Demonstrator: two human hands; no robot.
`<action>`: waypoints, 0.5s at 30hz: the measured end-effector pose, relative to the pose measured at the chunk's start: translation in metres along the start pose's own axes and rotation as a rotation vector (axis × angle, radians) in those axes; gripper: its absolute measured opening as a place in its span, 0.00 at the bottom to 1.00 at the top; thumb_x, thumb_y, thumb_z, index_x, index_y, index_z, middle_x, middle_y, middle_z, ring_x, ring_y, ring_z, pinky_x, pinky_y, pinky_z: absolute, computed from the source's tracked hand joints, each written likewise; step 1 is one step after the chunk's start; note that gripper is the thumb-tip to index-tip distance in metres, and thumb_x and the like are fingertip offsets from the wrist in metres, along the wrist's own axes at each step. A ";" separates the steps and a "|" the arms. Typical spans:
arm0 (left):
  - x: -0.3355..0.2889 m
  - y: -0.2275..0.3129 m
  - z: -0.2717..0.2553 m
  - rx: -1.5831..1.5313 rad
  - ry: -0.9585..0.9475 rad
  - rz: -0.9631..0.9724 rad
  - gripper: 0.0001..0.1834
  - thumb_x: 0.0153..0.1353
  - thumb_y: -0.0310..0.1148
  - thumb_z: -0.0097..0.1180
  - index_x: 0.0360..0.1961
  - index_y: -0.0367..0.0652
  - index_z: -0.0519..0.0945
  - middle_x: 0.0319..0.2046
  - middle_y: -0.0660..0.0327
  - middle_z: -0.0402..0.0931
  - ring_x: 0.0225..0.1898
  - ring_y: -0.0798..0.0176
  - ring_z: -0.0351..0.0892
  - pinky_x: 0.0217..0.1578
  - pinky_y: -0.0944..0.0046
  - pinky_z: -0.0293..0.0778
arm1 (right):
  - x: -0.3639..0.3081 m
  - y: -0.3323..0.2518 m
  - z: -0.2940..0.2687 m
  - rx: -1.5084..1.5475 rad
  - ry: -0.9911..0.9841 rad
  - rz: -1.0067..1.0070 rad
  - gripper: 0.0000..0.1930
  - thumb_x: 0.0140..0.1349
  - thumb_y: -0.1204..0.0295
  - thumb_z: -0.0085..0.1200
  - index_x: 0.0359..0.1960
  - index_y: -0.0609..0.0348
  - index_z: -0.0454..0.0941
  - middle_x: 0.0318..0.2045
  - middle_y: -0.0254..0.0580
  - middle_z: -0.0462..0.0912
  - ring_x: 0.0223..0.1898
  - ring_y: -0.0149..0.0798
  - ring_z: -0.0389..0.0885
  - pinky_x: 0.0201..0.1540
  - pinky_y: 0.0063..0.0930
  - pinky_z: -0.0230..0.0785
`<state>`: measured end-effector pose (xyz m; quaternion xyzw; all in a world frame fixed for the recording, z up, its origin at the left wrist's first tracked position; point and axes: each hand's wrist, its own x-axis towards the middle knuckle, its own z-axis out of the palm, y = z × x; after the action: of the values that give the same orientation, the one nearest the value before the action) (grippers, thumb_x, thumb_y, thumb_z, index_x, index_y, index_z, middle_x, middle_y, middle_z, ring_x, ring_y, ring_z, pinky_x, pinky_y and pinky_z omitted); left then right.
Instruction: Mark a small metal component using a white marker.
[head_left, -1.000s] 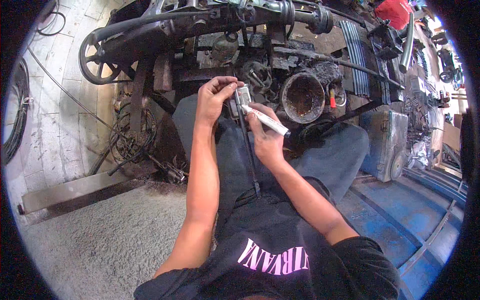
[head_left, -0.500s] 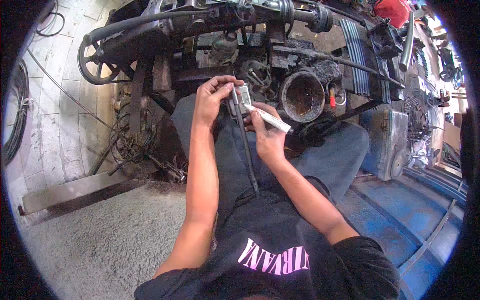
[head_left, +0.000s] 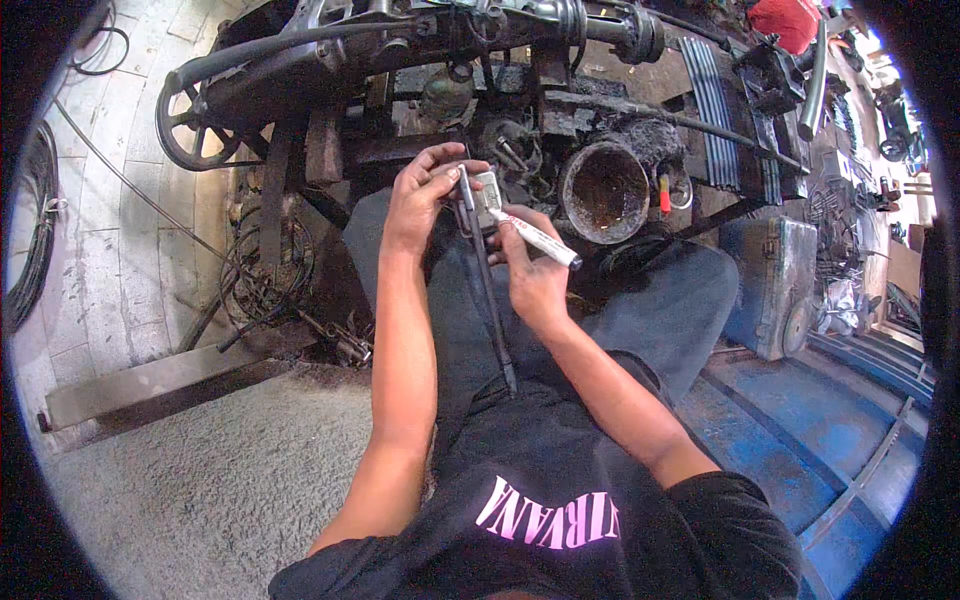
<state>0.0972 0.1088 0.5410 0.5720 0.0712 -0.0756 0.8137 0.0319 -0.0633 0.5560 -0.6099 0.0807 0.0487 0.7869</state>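
Observation:
My left hand (head_left: 425, 195) holds a long dark caliper (head_left: 487, 285) near its head, the bar hanging down over my lap. The caliper's pale grey slider block (head_left: 488, 193) sits between my two hands. My right hand (head_left: 532, 272) grips a white marker pen (head_left: 538, 239) with a red band, its tip pressed against the slider block and its dark end pointing right. Both hands hover above my knees, just in front of a greasy machine frame (head_left: 420, 60).
A rusty round drum (head_left: 604, 192) sits right of my hands with a red-handled tool (head_left: 663, 194) beside it. A spoked wheel (head_left: 185, 125) and tangled wires (head_left: 255, 275) lie left. A grey metal box (head_left: 780, 285) and blue painted floor (head_left: 800, 440) are right; concrete (head_left: 200, 470) lower left.
Both hands stay together at the caliper head; the marker has shifted only slightly against the slider block. The view has barely moved.

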 end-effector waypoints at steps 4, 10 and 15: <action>0.000 0.000 -0.001 -0.050 -0.022 -0.001 0.21 0.68 0.26 0.51 0.61 0.34 0.68 0.51 0.42 0.81 0.45 0.59 0.84 0.51 0.59 0.80 | -0.001 0.002 -0.002 0.005 -0.018 0.022 0.09 0.67 0.77 0.58 0.47 0.65 0.82 0.40 0.42 0.84 0.41 0.34 0.83 0.46 0.27 0.75; 0.002 -0.004 -0.008 -0.017 -0.049 0.010 0.20 0.69 0.27 0.51 0.61 0.34 0.69 0.51 0.41 0.80 0.45 0.57 0.84 0.51 0.58 0.80 | -0.001 -0.006 0.003 -0.316 -0.100 -0.314 0.10 0.65 0.78 0.58 0.48 0.64 0.82 0.42 0.49 0.85 0.42 0.41 0.84 0.48 0.32 0.75; 0.003 -0.003 -0.003 -0.021 -0.056 0.001 0.20 0.69 0.27 0.51 0.60 0.34 0.69 0.52 0.41 0.80 0.45 0.58 0.84 0.51 0.58 0.80 | 0.002 0.000 0.000 -0.331 -0.096 -0.332 0.11 0.66 0.78 0.58 0.48 0.65 0.81 0.42 0.47 0.85 0.41 0.40 0.84 0.47 0.30 0.75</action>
<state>0.0996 0.1105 0.5362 0.5610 0.0489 -0.0901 0.8214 0.0341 -0.0637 0.5552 -0.7323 -0.0673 -0.0398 0.6765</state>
